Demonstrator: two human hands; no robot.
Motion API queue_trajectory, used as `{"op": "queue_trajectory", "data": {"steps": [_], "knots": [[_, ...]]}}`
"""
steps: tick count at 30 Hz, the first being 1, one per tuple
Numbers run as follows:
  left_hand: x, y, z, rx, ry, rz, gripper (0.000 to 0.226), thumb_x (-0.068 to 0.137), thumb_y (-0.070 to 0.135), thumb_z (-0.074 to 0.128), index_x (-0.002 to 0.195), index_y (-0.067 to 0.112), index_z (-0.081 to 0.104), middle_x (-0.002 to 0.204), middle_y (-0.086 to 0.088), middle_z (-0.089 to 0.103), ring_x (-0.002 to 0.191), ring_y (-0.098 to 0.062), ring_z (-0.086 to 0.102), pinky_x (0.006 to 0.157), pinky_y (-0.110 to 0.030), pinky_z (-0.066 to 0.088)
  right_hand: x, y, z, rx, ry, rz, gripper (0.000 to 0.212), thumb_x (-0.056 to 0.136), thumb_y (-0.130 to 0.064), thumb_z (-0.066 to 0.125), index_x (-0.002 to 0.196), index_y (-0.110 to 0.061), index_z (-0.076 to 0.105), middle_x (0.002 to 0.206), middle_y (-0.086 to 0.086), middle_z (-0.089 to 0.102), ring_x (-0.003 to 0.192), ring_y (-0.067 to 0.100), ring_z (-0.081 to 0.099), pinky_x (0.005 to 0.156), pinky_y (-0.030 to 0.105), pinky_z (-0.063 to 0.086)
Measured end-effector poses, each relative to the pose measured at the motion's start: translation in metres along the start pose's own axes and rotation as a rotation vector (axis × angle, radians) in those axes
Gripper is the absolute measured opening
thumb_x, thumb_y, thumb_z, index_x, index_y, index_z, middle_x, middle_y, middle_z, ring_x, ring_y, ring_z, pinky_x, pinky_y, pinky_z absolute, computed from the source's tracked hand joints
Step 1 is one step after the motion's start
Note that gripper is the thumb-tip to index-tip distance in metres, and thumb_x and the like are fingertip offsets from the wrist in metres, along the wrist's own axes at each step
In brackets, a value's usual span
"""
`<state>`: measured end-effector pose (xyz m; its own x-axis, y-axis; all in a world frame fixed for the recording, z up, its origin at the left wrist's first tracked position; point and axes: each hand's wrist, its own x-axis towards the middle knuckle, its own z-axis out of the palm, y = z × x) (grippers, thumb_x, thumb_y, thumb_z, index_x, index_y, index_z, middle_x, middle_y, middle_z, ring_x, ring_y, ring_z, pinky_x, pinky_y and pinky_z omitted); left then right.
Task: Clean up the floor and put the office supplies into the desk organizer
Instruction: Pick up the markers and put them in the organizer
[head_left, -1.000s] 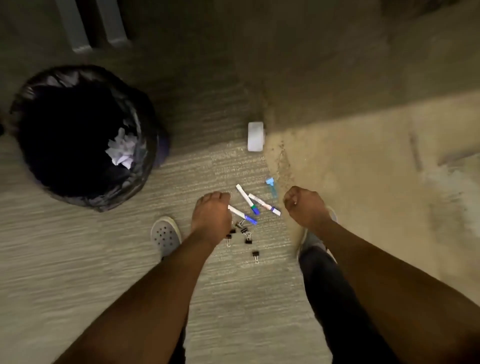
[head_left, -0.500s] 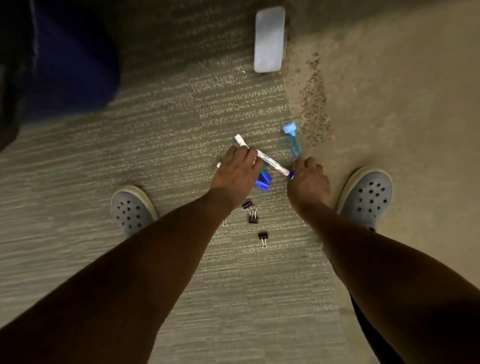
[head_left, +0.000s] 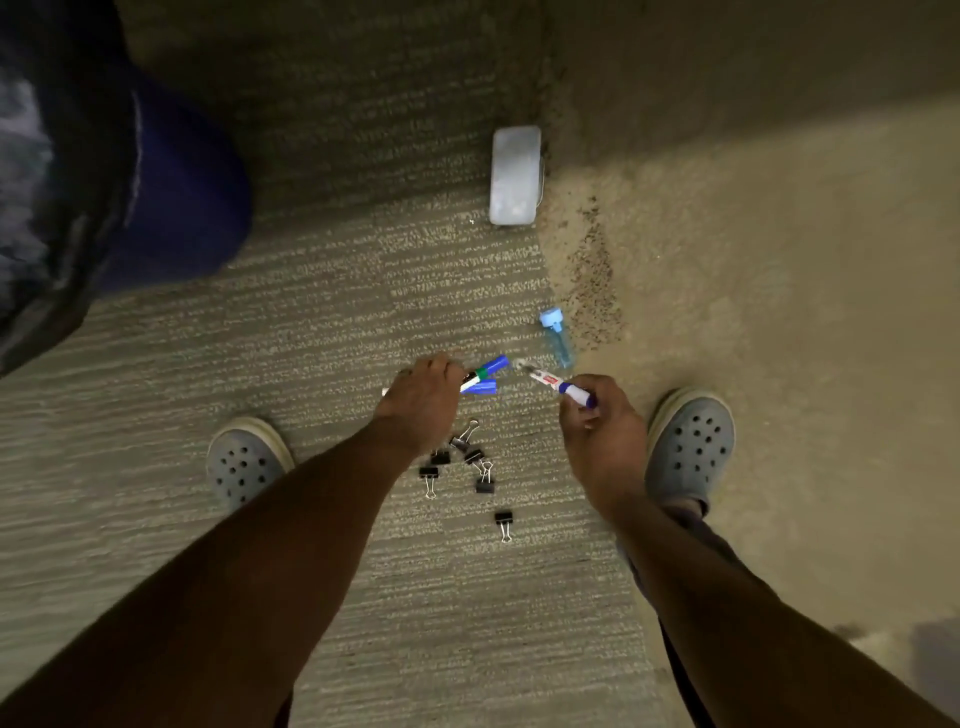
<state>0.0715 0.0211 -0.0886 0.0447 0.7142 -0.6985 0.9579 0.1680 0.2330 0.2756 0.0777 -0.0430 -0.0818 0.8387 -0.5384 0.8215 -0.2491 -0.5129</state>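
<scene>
— What's in the hands?

— The left hand (head_left: 422, 402) is curled round two markers (head_left: 480, 378), their blue caps sticking out toward the right hand; one has a green band. The right hand (head_left: 597, 436) pinches a third marker (head_left: 558, 387) by its blue-capped end, white barrel pointing at the other two, tips near but apart.

— And what is on the carpet (head_left: 363, 322)?

— A scatter of black binder clips (head_left: 470, 460) lies just under the hands, between the two grey clogs; one clip (head_left: 504, 522) sits a little apart, nearer the person. A small blue-capped bottle (head_left: 556, 338) lies beside the seam where the striped carpet meets the tan floor (head_left: 753, 312). Farther along that seam is a pale rectangular case (head_left: 514, 176).

— The bin?

— A dark bin (head_left: 156, 182) with a black liner, at the far left edge.

— The desk organizer?

— I can't see it from here.
</scene>
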Motion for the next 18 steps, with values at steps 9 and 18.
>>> {"op": "queue_trajectory", "data": {"steps": [9, 18], "knots": [[-0.116, 0.006, -0.127, -1.378, -0.048, -0.299, 0.032, 0.098, 0.003, 0.043, 0.12, 0.025, 0.045, 0.085, -0.008, 0.061, 0.069, -0.024, 0.057, 0.062, -0.036, 0.049, -0.041, -0.115, -0.07, 0.03, -0.073, 0.092, 0.023, 0.093, -0.032, 0.061, 0.103, -0.011, 0.061, 0.095, 0.005, 0.06, 0.077, 0.017, 0.055, 0.066, 0.022, 0.034], [-0.276, -0.001, -0.336, -1.682, 0.339, -0.299, 0.014, 0.104, 0.028, 0.041, 0.096, 0.019, 0.047, 0.069, -0.003, 0.051, 0.044, -0.01, 0.04, 0.041, -0.02, 0.031, -0.116, -0.323, -0.179, 0.282, -0.208, 0.065, 0.019, 0.1, -0.034, 0.048, 0.094, -0.016, 0.051, 0.074, 0.007, 0.063, 0.066, 0.027, 0.064, 0.07, 0.047, 0.056]]}}
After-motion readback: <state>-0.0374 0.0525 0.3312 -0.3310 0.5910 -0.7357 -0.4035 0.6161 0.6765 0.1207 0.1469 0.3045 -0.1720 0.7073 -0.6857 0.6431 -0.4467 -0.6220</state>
